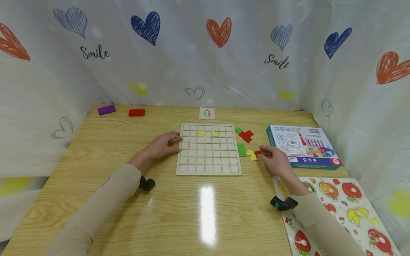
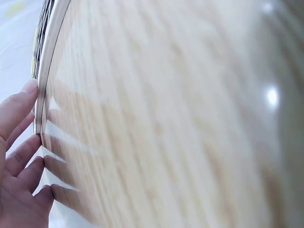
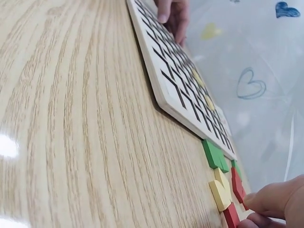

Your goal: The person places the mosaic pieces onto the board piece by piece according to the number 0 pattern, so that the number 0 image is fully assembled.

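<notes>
A square wooden grid board (image 1: 209, 172) lies flat, with two yellow tiles (image 1: 201, 133) in an upper row of cells. At its left edge is my left hand (image 1: 160, 145); the thumb and fingertips touch the rim without curling round it. In the left wrist view, the fingers (image 2: 21, 156) lie along that edge. To the right of the board, my right hand (image 1: 275, 160) pinches at a small red tile (image 1: 257, 153) beside loose yellow tiles (image 1: 253, 157). The right wrist view shows fingertips right at the red tile (image 3: 231, 216), partly covering it.
Green tiles (image 1: 241, 150) and a red cluster (image 1: 246, 136) lie right of the board. A patterned card (image 1: 207, 113) lies behind it. Red (image 1: 136, 112) and purple (image 1: 106, 110) blocks are at back left. At right are a box (image 1: 304, 145) and a fruit puzzle board (image 1: 349, 227).
</notes>
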`<state>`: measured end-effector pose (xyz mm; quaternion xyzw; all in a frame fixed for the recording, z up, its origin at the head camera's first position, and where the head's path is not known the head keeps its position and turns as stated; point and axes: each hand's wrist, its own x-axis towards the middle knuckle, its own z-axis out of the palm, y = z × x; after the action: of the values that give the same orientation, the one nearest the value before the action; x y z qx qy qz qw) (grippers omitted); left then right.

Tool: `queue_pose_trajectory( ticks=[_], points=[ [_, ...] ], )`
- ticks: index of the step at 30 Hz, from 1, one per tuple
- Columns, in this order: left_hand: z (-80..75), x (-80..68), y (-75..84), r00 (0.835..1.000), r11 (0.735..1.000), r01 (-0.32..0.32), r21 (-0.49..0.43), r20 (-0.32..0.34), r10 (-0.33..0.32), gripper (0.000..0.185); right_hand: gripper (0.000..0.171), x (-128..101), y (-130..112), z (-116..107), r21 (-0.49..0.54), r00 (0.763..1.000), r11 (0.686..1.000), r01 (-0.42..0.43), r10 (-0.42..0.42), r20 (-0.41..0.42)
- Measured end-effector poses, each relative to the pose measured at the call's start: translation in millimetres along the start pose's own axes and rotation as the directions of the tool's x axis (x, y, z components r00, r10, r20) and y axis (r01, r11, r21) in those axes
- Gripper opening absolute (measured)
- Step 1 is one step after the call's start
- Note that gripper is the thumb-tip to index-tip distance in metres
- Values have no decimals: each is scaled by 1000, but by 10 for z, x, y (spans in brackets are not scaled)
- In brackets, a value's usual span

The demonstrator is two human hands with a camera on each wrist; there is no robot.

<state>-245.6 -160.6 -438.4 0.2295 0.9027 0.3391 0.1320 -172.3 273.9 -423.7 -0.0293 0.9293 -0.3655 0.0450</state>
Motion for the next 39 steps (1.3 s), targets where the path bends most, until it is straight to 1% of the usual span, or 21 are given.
queue_pose_trajectory(
  ticks=[7,12,15,18,22,25,30,36,39],
  points=[
    [0,-2,3,1000,1000,-8,-3,4,8,50,43,101,2,54,45,1000,999,-13,13,2],
    [-4,-6,11,1000,1000,-5,-9,1,5,50,43,196,-11,83,72,1000,997,3,-2,-5],
    [-6,-8,18,1000,1000,-5,-11,1,5,50,42,221,-20,79,68,1000,998,10,-10,-8],
    [-4,-8,21,1000,1000,-4,-9,2,4,50,42,220,-21,57,47,1000,999,12,-11,-11],
    [-3,-10,24,1000,1000,-2,-9,0,2,50,42,209,-4,30,7,999,999,48,-48,-14],
    [-5,-12,25,1000,1000,1,-9,-2,-1,50,42,227,14,53,-42,996,996,84,-84,-7],
    [-9,-7,21,1000,1000,5,-9,0,-5,50,42,290,21,108,-127,994,986,112,-113,0],
    [-11,-8,9,1000,1000,1,-4,4,-1,50,34,388,32,109,-171,987,973,156,-159,-8],
    [-11,-10,10,1000,1000,-4,-5,6,4,50,29,433,44,101,-180,985,970,164,-170,-14]
  ],
)
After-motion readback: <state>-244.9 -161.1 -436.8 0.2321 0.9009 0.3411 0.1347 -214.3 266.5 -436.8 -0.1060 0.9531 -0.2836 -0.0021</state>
